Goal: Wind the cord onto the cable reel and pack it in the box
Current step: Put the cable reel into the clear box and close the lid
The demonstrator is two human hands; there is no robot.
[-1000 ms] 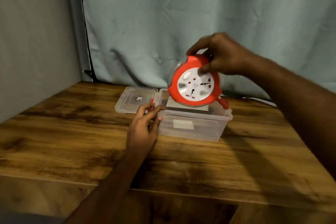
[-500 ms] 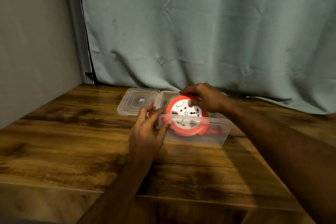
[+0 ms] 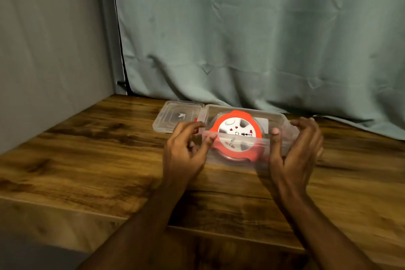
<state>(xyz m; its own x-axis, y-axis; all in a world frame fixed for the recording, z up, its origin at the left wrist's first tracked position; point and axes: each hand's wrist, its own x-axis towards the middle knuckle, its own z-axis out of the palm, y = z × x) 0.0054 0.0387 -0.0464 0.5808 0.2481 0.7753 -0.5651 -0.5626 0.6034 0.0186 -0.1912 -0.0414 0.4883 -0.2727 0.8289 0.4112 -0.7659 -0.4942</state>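
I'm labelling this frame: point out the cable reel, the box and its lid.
cable reel [image 3: 237,126], head view, white socket face.
box [image 3: 238,137], head view, near rim.
lid [image 3: 175,114], head view, inner panel.

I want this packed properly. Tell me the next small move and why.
Probably reach the left hand to the lid and fold it over the box. The cable reel already lies inside, tilted against the far wall, and the lid lies open flat on the table to the left. Both hands, the right hand too, flank the box, gripping nothing.

Dim warm light, soft overall blur
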